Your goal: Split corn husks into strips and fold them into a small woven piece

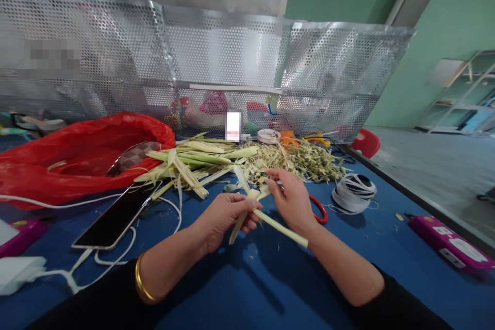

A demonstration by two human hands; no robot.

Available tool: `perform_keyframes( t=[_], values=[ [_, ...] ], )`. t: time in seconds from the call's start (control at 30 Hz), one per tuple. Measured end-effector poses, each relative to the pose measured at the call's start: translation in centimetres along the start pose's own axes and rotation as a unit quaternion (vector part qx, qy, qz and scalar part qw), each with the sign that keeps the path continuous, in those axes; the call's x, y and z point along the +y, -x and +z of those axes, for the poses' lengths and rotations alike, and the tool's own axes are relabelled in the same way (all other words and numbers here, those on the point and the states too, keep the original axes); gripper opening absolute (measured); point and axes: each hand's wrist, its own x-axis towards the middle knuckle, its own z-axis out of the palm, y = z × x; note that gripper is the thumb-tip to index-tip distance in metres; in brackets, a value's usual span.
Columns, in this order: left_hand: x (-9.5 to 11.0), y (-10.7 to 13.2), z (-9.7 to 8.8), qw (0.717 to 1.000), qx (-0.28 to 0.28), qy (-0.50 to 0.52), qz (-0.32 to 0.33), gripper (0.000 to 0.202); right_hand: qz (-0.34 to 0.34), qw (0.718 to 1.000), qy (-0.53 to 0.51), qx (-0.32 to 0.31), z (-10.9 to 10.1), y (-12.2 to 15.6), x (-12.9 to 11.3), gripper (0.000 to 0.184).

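Observation:
My left hand (232,214) pinches several pale corn husk strips (280,228) where they cross in a folded knot. One strip runs down to the right, one points up, and a short one hangs below the fingers. My right hand (292,198), fingers bent, is at the strip end on the right of the knot; its fingertips partly hide that end. Behind the right hand shows the red handle of scissors (320,210); whether they lie on the table or touch the hand is hidden. A pile of longer green-white husks (201,157) lies beyond my left hand.
Husk scraps (309,160) heap up at the back. A white cord spool (353,193) and a purple box (450,245) stand right. Left are a red plastic bag (88,149), a phone (119,216) and white cables (131,242). A perforated metal screen (228,51) borders the table.

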Motion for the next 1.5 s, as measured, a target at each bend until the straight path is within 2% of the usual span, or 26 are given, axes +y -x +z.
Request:
perform_keyframes(
  t=[0.2, 0.27, 0.3, 0.33, 0.37, 0.43, 0.5, 0.57, 0.63, 0.7, 0.83, 0.97, 1.23, 1.4, 1.5],
  values=[
    [0.2, -0.9, -0.9, 0.991, 0.056, 0.117, 0.012, 0.020, -0.003, 0.983, -0.078, 0.166, -2.4, -0.4, -0.3, 0.019],
    [0.3, -1.2, -1.0, 0.989, 0.055, 0.136, 0.019, 0.015, -0.057, 0.972, -0.058, 0.219, -3.4, -0.2, -1.0, 0.014],
    [0.3, -1.2, -1.1, 0.988, 0.052, 0.140, 0.025, 0.013, -0.104, 0.968, -0.031, 0.225, -3.7, 0.0, -1.3, 0.011],
    [0.4, -1.2, -1.0, 0.988, 0.046, 0.143, 0.032, 0.012, -0.161, 0.967, 0.000, 0.199, -3.9, 0.2, -1.6, 0.010],
    [0.4, -1.1, -1.0, 0.988, 0.038, 0.145, 0.042, 0.012, -0.219, 0.964, 0.035, 0.149, -3.8, 0.4, -1.9, 0.011],
    [0.4, -1.0, -0.8, 0.986, 0.021, 0.152, 0.065, 0.014, -0.317, 0.943, 0.102, -0.006, -3.1, 0.7, -2.4, 0.017],
    [0.4, -0.9, -0.6, 0.985, 0.013, 0.152, 0.079, 0.016, -0.367, 0.909, 0.159, -0.121, -1.9, 1.0, -2.7, 0.024],
    [0.2, -0.8, -0.5, 0.987, 0.015, 0.138, 0.079, 0.017, -0.390, 0.883, 0.199, -0.167, -0.7, 1.3, -2.7, 0.026],
    [0.0, -0.9, -0.5, 0.990, 0.020, 0.120, 0.072, 0.021, -0.400, 0.877, 0.204, -0.171, 0.1, 1.6, -2.6, 0.025],
    [-0.2, -1.0, -0.4, 0.991, 0.024, 0.111, 0.067, 0.025, -0.402, 0.884, 0.181, -0.158, 0.5, 1.8, -2.4, 0.022],
    [-0.2, -0.9, -0.4, 0.991, 0.043, 0.110, 0.065, 0.025, -0.407, 0.896, 0.118, -0.131, 0.5, 2.2, -2.5, 0.019],
    [0.4, -0.6, -0.4, 0.987, 0.064, 0.126, 0.075, 0.018, -0.443, 0.886, 0.072, -0.119, 0.0, 2.6, -3.4, 0.023],
    [0.6, -0.5, -0.3, 0.981, 0.119, 0.140, 0.062, 0.006, -0.472, 0.870, 0.044, -0.138, 0.0, 3.1, -4.2, 0.022],
    [0.4, -0.4, 0.0, 0.980, 0.136, 0.140, 0.044, 0.007, -0.488, 0.858, 0.035, -0.158, 0.4, 3.3, -4.5, 0.022],
    [0.4, -0.7, -0.4, 0.980, 0.139, 0.137, 0.049, 0.008, -0.474, 0.865, 0.037, -0.161, 0.0, 3.1, -4.5, 0.024]
  ],
)
